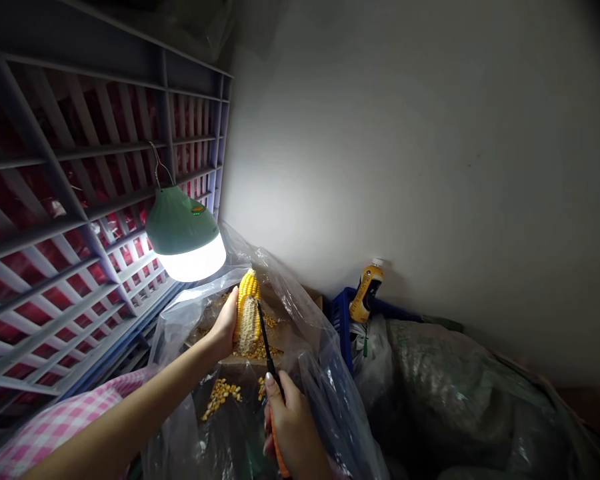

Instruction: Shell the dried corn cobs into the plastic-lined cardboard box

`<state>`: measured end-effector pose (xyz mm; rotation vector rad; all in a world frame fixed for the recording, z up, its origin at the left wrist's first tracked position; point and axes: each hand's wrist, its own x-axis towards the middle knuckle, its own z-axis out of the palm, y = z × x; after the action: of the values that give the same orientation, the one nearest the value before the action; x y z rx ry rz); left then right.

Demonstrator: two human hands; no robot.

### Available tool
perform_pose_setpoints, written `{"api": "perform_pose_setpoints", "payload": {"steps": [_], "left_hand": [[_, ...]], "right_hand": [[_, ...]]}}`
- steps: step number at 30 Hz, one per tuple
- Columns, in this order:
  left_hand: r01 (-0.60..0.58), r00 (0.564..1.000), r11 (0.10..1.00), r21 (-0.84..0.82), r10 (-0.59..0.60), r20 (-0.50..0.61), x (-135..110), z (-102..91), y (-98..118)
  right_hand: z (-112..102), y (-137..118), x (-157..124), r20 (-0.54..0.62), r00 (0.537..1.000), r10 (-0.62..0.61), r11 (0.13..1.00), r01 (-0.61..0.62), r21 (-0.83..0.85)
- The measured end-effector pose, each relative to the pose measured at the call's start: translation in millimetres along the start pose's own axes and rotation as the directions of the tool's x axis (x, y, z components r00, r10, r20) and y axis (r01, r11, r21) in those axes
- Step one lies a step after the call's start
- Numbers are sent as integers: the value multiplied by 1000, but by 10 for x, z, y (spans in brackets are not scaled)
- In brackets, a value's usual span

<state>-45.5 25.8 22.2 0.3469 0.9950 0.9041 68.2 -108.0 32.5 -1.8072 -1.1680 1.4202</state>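
An ear of corn (250, 288) stands nearly upright in my left hand (226, 321), whose fingers wrap round its left side. Yellow kernels cover its top and left, while a bare pale strip of cob runs down the front. My right hand (293, 423) is closed round the orange and black handle of a screwdriver (264, 333). The thin dark shaft points up, with its tip at the right edge of the ear. Below both hands, loose kernels (222, 396) lie in a clear plastic bag (325, 353) with cardboard inside it.
A lit green lamp (183, 230) hangs by a wire hook from stacked plastic crates (87, 220) at left. To the right, a yellow bottle (367, 293) leans in a blue basket (341, 327) beside a bulging sack (460, 380). A pale wall (405, 147) rises behind.
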Motion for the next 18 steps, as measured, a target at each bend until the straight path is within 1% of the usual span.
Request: {"api": "perform_pose_setpoints", "payload": {"steps": [4,10,12,15,18], "left_hand": [[6,1000,998,62,-7,9,-41,32,27],[-17,1000,994,105,18,-13,-63,46,37],[-20,1000,993,113,21,-4,-57,40,31],[-21,1000,993,120,22,-1,-55,36,20],[-41,999,991,129,41,3,-64,40,8]], "right_hand": [[33,-36,-7,14,1000,2,1000,-2,20],[100,-65,-13,-2,1000,-3,1000,3,3],[127,-67,-12,-45,999,-20,999,19,-32],[149,-78,-13,-136,988,-79,990,62,-128],[147,-90,-20,-179,975,-133,972,93,-214]]}}
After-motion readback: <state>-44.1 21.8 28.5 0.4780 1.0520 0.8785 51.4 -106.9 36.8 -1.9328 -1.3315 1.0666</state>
